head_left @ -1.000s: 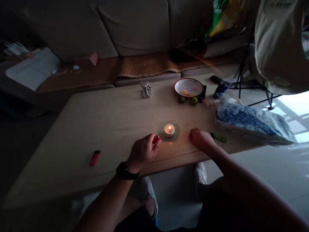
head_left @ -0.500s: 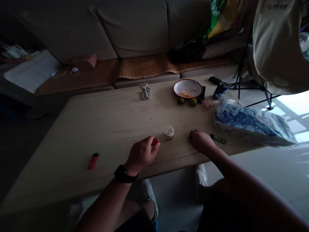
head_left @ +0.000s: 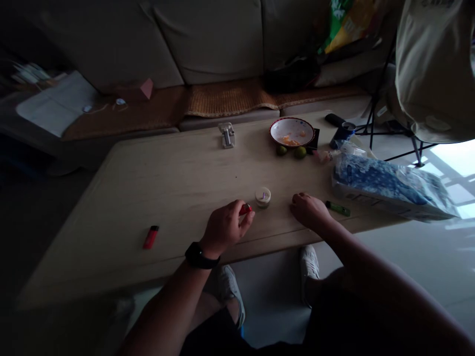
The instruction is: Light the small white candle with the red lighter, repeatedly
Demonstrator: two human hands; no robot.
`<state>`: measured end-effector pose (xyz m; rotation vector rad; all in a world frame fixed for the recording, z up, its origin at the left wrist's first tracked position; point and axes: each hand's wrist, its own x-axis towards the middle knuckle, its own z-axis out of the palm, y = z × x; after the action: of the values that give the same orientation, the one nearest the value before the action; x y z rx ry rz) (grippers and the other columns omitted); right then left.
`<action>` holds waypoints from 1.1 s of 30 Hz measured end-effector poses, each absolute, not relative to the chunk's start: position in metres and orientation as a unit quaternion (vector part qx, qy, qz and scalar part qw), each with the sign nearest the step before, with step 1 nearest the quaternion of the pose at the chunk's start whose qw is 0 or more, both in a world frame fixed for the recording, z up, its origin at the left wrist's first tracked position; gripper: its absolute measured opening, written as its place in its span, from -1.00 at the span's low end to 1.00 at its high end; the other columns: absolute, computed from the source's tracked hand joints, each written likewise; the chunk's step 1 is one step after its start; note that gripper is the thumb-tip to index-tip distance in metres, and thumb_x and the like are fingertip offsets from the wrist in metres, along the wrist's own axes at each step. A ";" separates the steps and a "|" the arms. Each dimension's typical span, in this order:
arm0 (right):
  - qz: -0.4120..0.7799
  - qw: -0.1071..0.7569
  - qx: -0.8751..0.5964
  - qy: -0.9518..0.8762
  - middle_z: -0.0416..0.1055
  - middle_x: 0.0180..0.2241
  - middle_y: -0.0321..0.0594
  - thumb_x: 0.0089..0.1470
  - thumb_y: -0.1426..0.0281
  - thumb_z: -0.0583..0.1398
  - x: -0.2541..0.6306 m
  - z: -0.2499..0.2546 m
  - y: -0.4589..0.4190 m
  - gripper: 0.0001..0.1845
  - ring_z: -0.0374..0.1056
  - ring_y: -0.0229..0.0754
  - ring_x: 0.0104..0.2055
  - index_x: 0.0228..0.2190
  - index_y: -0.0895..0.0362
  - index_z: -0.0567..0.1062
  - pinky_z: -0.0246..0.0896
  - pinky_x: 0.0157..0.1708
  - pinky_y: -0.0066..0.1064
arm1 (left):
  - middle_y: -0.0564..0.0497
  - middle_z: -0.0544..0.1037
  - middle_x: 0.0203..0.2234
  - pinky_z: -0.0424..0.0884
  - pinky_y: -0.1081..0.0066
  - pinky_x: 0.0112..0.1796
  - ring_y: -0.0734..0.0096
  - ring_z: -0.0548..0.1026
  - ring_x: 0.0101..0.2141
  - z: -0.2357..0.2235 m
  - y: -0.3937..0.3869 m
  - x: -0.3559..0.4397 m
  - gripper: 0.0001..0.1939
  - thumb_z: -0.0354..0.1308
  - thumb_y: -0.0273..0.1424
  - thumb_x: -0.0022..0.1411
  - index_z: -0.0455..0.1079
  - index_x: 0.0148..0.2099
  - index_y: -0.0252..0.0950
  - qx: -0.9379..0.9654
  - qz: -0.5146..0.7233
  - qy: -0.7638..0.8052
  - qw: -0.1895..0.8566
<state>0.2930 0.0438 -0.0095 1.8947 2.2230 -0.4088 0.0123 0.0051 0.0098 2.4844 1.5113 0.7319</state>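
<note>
Currently the left hand (head_left: pixel 225 226) holds one of two red lighters (head_left: pixel 245 209) near one candle (head_left: pixel 262 197), right hand (head_left: pixel 309 210) curled, contents unclear

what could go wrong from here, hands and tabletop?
Two risks. The left hand holds a red lighter right beside the tealight candle, so a small slip might tip it. The green lighter lies close to the right hand, toward the near side of the table, so a backward sweep could knock it off.
</note>
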 end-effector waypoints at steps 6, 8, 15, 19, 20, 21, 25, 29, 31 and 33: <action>-0.113 0.047 0.639 0.759 0.53 -0.09 -0.01 0.32 0.27 0.05 0.288 -0.010 0.040 -0.69 0.48 -0.04 -0.11 -0.14 0.15 0.52 0.22 -0.22 -0.34 | 0.06 0.58 -0.48 0.26 0.44 -0.46 0.46 0.50 -0.52 0.015 0.004 0.023 -0.72 0.08 -0.14 0.38 0.35 -0.23 -0.25 0.790 0.284 0.538 0.082; -0.115 0.043 0.638 0.760 0.53 -0.09 -0.01 0.32 0.26 0.05 0.287 -0.011 0.040 -0.68 0.48 -0.05 -0.11 -0.13 0.15 0.52 0.22 -0.21 -0.35 | 0.07 0.56 -0.51 0.24 0.46 -0.47 0.49 0.47 -0.54 0.016 0.004 0.025 -0.70 0.08 -0.12 0.37 0.35 -0.26 -0.25 0.776 0.298 0.546 0.102; -0.115 0.045 0.638 0.760 0.53 -0.08 -0.02 0.32 0.26 0.04 0.289 -0.010 0.041 -0.67 0.47 -0.05 -0.10 -0.13 0.14 0.53 0.21 -0.22 -0.35 | 0.05 0.50 -0.53 0.23 0.44 -0.44 0.47 0.41 -0.51 0.016 0.008 0.033 -0.65 0.10 -0.09 0.35 0.33 -0.35 -0.25 0.766 0.315 0.548 0.114; -0.112 0.045 0.640 0.759 0.53 -0.08 -0.02 0.32 0.25 0.05 0.290 -0.010 0.041 -0.68 0.47 -0.05 -0.11 -0.13 0.14 0.53 0.21 -0.23 -0.34 | 0.04 0.47 -0.48 0.29 0.42 -0.39 0.47 0.39 -0.48 0.013 0.014 0.036 -0.65 0.16 -0.07 0.32 0.35 -0.31 -0.26 0.717 0.373 0.550 0.211; -0.110 0.042 0.639 0.760 0.53 -0.09 -0.02 0.32 0.25 0.05 0.290 -0.010 0.041 -0.68 0.48 -0.05 -0.12 -0.14 0.14 0.53 0.21 -0.23 -0.35 | 0.05 0.46 -0.48 0.30 0.43 -0.40 0.48 0.38 -0.49 0.012 0.016 0.037 -0.65 0.16 -0.07 0.33 0.36 -0.27 -0.26 0.694 0.393 0.540 0.269; -0.109 0.039 0.638 0.761 0.53 -0.09 -0.03 0.32 0.25 0.05 0.291 -0.010 0.041 -0.68 0.48 -0.05 -0.12 -0.14 0.14 0.53 0.21 -0.23 -0.35 | 0.06 0.45 -0.48 0.30 0.44 -0.41 0.49 0.38 -0.49 0.010 0.017 0.037 -0.65 0.16 -0.06 0.33 0.37 -0.23 -0.27 0.666 0.411 0.524 0.335; -0.108 0.027 0.631 0.767 0.54 -0.11 -0.03 0.32 0.25 0.05 0.292 -0.007 0.040 -0.69 0.47 -0.06 -0.11 -0.16 0.14 0.53 0.19 -0.23 -0.36 | 0.02 0.47 -0.44 0.35 0.43 -0.39 0.46 0.44 -0.44 0.007 0.019 0.037 -0.57 0.11 0.00 0.36 0.45 -0.13 -0.29 0.546 0.455 0.435 0.553; -0.106 0.023 0.633 0.767 0.54 -0.12 -0.04 0.32 0.26 0.06 0.292 -0.006 0.040 -0.70 0.48 -0.07 -0.14 -0.18 0.13 0.53 0.18 -0.25 -0.36 | 0.03 0.44 -0.40 0.38 0.39 -0.38 0.45 0.47 -0.41 0.012 0.017 0.038 -0.56 0.18 -0.02 0.32 0.49 -0.05 -0.32 0.422 0.486 0.357 0.677; -0.104 0.021 0.633 0.767 0.54 -0.11 -0.04 0.32 0.26 0.05 0.292 -0.006 0.039 -0.70 0.47 -0.08 -0.15 -0.18 0.13 0.53 0.18 -0.26 -0.36 | 0.07 0.39 -0.44 0.30 0.44 -0.47 0.53 0.38 -0.50 0.016 0.016 0.039 -0.59 0.22 -0.07 0.29 0.48 -0.04 -0.32 0.377 0.486 0.338 0.713; -0.106 0.022 0.633 0.767 0.53 -0.11 -0.04 0.32 0.25 0.05 0.292 -0.006 0.039 -0.70 0.47 -0.08 -0.15 -0.17 0.13 0.53 0.18 -0.25 -0.36 | 0.10 0.36 -0.48 0.21 0.48 -0.53 0.60 0.29 -0.57 0.018 0.016 0.039 -0.62 0.23 -0.11 0.28 0.48 -0.06 -0.32 0.357 0.486 0.335 0.724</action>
<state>0.2917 0.0391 -0.0058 1.9601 2.3765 -0.3281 0.0389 0.0163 0.0185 0.7881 0.7404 1.0734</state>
